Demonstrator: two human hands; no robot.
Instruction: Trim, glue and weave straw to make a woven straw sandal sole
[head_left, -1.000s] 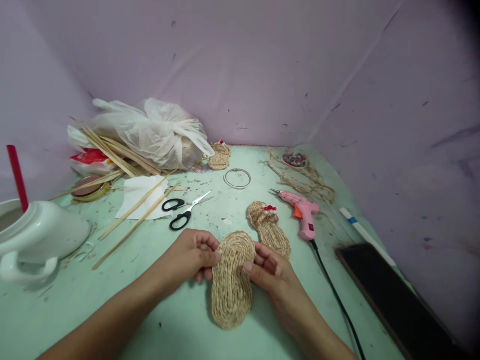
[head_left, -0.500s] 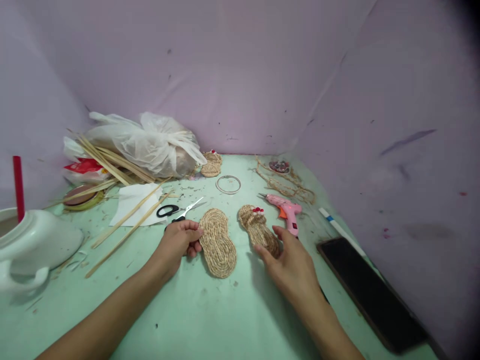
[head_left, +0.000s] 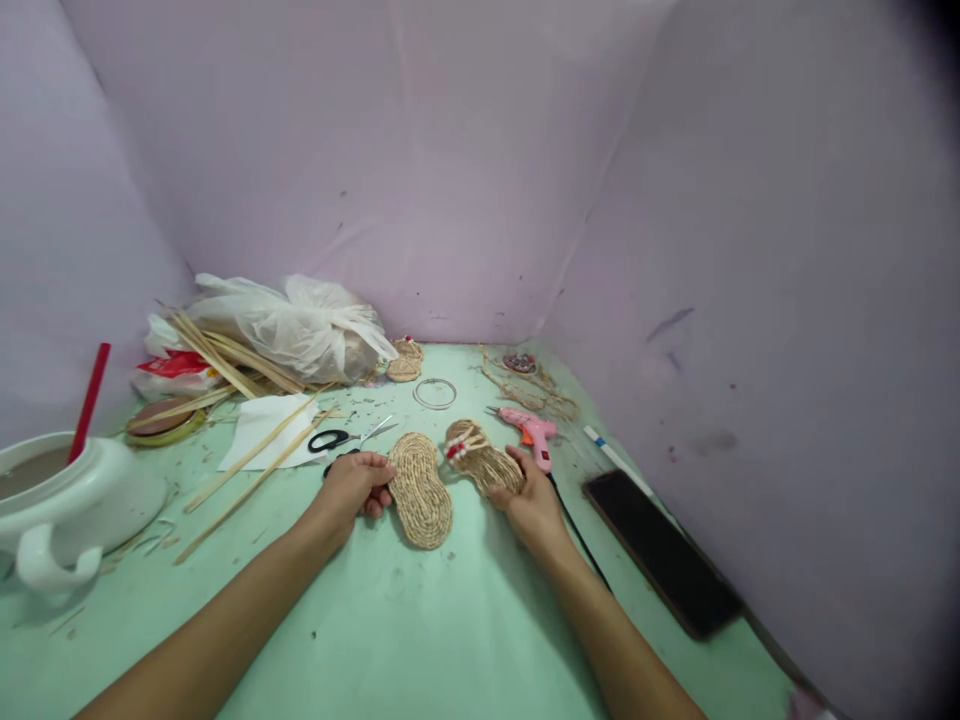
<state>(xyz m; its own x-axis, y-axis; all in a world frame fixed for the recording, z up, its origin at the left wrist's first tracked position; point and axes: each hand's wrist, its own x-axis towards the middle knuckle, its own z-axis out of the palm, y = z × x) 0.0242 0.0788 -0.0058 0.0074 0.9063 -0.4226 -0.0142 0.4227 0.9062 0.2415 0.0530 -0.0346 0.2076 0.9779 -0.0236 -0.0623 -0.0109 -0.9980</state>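
Between my hands lies a woven straw sole, coiled from braided cord in a shoe-sole shape. My left hand pinches its left edge between thumb and fingers. A small woven slipper with red and white beads on its strap is gripped at the heel end by my right hand; it is turned so the strap faces left. Just beyond my right hand lies a pink glue gun, its nozzle pointing left. Scissors with black handles lie behind my left hand.
A white pot with a red stick stands at the left. Straw strips cross a white paper. A plastic bag, another beaded slipper and a metal ring are farther back. A black phone lies right.
My right hand has closed on the beaded slipper and turned it, swinging its strap end to the left. My left hand keeps its hold on the sole. The camera view has shifted.
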